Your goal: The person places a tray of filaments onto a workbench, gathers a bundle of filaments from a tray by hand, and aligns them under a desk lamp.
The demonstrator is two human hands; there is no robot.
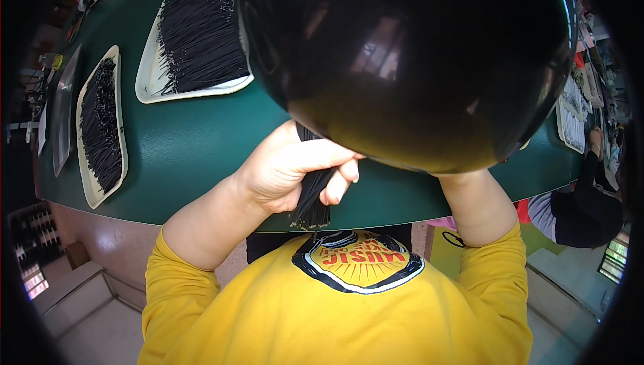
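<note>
a big glossy black dome [409,56] fills the upper right of the head view, just above and to the right of the left hand [285,170], and hides much of the work. the green table [188,143] spreads out beyond the hand. far up and to the hand's left a cream tray [151,83] carries a thick heap of thin black strands, and further left a second cream tray [87,184] holds a smaller heap; both look still well stocked, so by my reading a good deal of the stock is not yet handled. only one bundle of black strands [312,194] is in hand.

the left hand is clamped round that bundle, fingers curled over it and thumb across the top, the strand ends fanning out below the fist toward the yellow shirt [335,311]. the left forearm rises from the lower left, bent at the elbow. the right forearm [479,207] rises straight up under the dome; the right hand itself is hidden, so i cannot tell whether it is closed or apart.
</note>
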